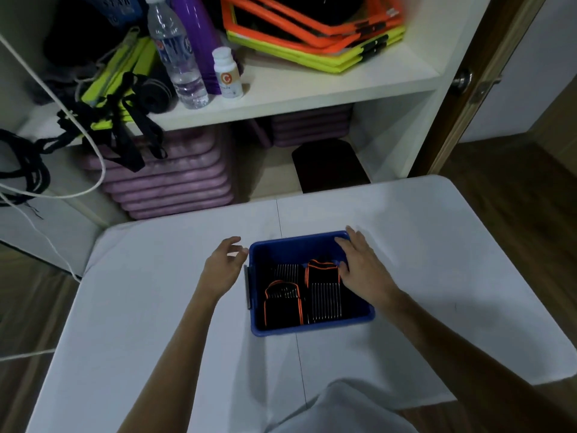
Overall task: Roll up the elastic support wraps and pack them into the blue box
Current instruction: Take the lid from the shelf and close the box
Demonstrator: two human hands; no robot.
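Observation:
The blue box [312,327] stands in the middle of the white table [156,307]. Inside it lie rolled black support wraps with orange edging and white stripes: one at the front left [282,303], one at the back right [323,271], others beside them. My left hand [223,268] hovers just off the box's left wall, fingers loosely spread, holding nothing. My right hand [363,267] lies over the box's right rim, fingers straight, its fingertips at the far right corner.
A white shelf unit [312,89] stands behind the table with a water bottle [176,54], a purple bottle [195,35], a small white pill bottle [228,73], orange and yellow frames [315,35] and black straps [125,120]. Purple mats [175,182] are stacked below. A door [487,73] is at right.

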